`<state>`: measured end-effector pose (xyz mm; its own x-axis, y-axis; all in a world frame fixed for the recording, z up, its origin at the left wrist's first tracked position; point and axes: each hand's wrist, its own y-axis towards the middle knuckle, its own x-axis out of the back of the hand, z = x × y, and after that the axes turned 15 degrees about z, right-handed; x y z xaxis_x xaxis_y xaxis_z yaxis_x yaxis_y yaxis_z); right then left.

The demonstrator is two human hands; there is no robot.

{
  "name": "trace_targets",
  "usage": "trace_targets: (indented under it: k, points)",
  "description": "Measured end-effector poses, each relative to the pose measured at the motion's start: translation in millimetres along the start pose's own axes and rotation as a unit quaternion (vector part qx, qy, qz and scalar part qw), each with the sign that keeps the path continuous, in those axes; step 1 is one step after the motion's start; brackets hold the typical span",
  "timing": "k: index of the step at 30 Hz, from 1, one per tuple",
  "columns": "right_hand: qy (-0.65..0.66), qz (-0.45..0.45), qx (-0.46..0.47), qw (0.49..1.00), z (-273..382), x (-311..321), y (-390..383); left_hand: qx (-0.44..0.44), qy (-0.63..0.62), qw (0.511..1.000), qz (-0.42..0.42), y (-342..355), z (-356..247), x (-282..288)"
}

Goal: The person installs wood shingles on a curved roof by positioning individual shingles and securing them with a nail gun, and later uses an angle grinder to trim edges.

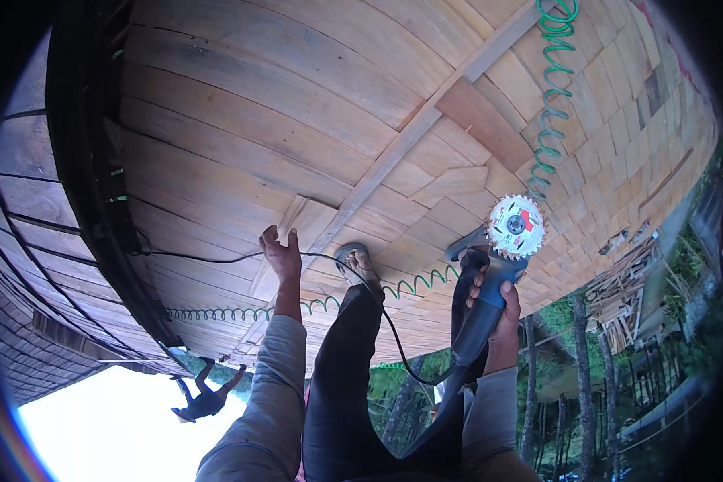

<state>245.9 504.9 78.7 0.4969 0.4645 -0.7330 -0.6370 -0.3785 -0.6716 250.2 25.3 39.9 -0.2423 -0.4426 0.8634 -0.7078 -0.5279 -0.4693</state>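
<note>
My right hand [507,315] is wrapped round the blue-and-black body of an angle grinder [480,318]. Its round toothed saw blade [504,241] points up and away from me, over the wooden shingles [426,233]. My left hand [281,255] is raised over the boards with bent, spread fingers and holds nothing. A black power cable [390,321] loops from the grinder's rear end and runs left, passing beside my left hand. Close to that hand lie short loose boards [309,217].
A long wooden strip [377,173] crosses the shingled roof diagonally. Green coiled hose [551,112] hangs at the upper right, with more coils [225,314] near my feet. Another person [205,402] is at the lower left. Scrap wood [631,301] and trees lie to the right.
</note>
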Motion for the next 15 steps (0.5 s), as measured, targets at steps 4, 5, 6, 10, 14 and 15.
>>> trace_targets:
  k: [4, 5, 6, 10, 14, 15]
  points:
    - [-0.062, -0.002, -0.024, 0.998, -17, -2, -2, -0.046, 0.089, 0.993, 0.055, -31, 11, -33]
    - [-0.061, -0.025, -0.026, 0.998, -21, -5, -2, -0.048, 0.098, 0.993, 0.048, -31, 8, -41]
    - [-0.059, -0.049, -0.025, 0.997, -27, -8, -2, -0.04, 0.106, 0.993, 0.04, -31, 7, -43]
    - [-0.084, -0.062, -0.044, 0.994, -45, -8, 0, -0.037, 0.118, 0.992, 0.012, -39, 5, -49]
    - [-0.098, -0.066, -0.087, 0.989, -60, -24, 9, -0.099, 0.096, 0.985, 0.105, -44, 54, -47]
    - [-0.104, -0.074, -0.089, 0.988, -60, -20, 7, -0.096, 0.079, 0.989, 0.081, -45, 41, -52]
